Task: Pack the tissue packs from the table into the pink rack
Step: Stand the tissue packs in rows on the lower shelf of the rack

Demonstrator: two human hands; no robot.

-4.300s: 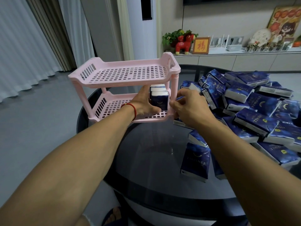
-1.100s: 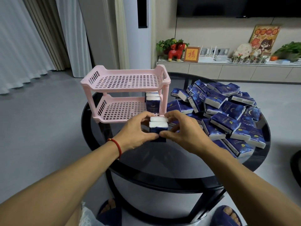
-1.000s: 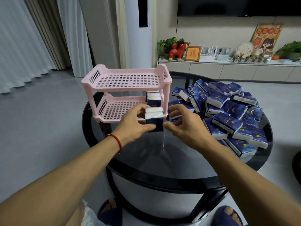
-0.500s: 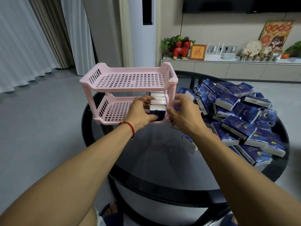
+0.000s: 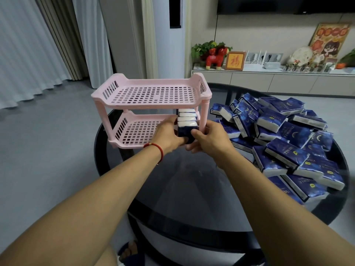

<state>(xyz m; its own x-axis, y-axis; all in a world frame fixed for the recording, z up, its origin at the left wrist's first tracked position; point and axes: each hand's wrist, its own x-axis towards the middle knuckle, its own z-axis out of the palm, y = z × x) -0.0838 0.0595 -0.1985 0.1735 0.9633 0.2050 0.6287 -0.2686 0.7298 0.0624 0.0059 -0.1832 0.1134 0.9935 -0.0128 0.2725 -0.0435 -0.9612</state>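
A pink two-tier rack stands on the far left of a round dark glass table. Several blue tissue packs stand upright in a row at the right end of its lower shelf. My left hand and my right hand together grip the front tissue pack of that row, one on each side, at the shelf's front edge. A big heap of blue tissue packs lies on the right half of the table.
The rack's top shelf holds nothing. A low cabinet with a red horse figure, a framed picture and plants runs along the back wall. Curtains hang at the left. Grey floor surrounds the table.
Both hands carried the held tissue packs from above the table's middle forward to the lower shelf, and set them at the front of the row. The camera moved closer.
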